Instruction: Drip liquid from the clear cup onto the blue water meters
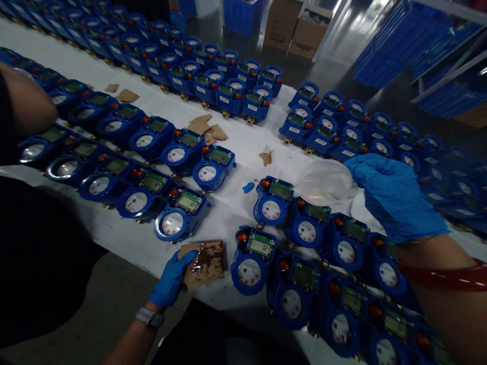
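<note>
Gloved in Blue, Banded in Red

The left hand (170,280) wears a thin blue glove (163,290), and just behind its cuff I can see a watch (150,318) with a pale grey strap and dark face. The right hand (393,195) has a matching glove (403,210), wrinkled all over. A thin yellowish strand (428,241) edges its cuff; farther up sits a glossy red bangle (443,275). Dark clothing (205,329) shows below.
</note>
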The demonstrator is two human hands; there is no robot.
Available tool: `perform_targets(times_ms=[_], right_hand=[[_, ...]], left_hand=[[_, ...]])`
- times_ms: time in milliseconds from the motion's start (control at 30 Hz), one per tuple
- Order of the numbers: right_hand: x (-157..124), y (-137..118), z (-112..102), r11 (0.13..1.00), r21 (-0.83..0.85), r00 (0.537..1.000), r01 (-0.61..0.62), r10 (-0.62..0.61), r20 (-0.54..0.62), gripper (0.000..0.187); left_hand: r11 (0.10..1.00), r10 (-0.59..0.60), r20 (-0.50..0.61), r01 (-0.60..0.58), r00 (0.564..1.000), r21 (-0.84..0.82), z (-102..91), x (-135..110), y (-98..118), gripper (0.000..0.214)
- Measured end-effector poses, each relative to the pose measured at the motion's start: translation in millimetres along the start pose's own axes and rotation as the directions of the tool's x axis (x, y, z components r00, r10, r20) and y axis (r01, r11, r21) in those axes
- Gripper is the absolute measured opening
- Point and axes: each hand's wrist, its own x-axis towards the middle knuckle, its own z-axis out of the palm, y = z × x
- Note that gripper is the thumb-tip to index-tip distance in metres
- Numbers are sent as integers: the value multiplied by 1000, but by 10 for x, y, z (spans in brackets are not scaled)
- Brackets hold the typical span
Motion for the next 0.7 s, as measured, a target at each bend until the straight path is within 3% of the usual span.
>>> perform_targets(times_ms=[700], right_hand=[[52, -88, 103, 999, 39, 1000, 13, -13, -2, 34]], left_hand=[[1000, -3, -26, 3, 1000, 9, -21, 5, 4, 66]])
